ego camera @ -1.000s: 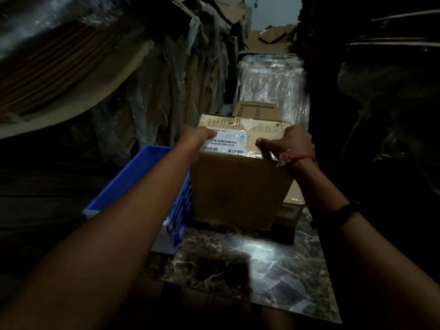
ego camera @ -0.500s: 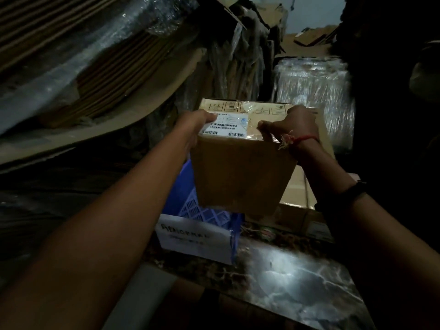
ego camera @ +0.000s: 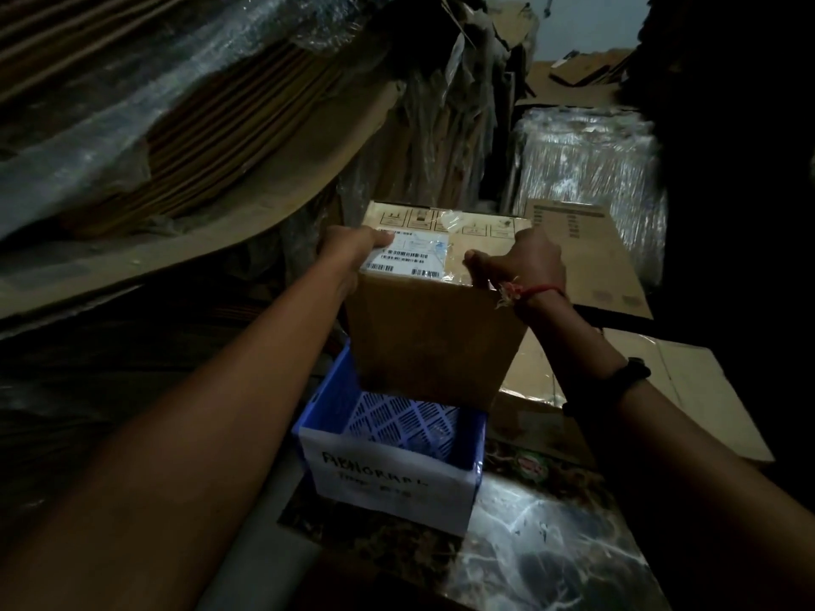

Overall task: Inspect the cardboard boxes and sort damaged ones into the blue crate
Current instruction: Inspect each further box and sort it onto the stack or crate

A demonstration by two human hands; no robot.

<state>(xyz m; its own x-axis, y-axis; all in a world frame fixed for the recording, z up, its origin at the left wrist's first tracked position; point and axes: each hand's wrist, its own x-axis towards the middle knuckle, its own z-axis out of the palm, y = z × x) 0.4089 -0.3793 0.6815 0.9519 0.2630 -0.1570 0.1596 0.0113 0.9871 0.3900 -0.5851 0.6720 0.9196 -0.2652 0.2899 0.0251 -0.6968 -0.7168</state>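
Standing nearest on the dark marbled floor, a blue perforated plastic crate (ego camera: 335, 416) with a handwritten white paper label (ego camera: 388, 487) is seen open-topped. Directly above it a brown taped cardboard box (ego camera: 434, 337) is held upright, gripped at its upper edges by the left hand (ego camera: 353, 246) and right hand (ego camera: 531, 264) (equally near). Flattened cardboard (ego camera: 586, 253) lies beyond.

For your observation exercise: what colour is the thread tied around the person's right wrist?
Red: the wrist thread shows best in the head view, just behind the right hand.
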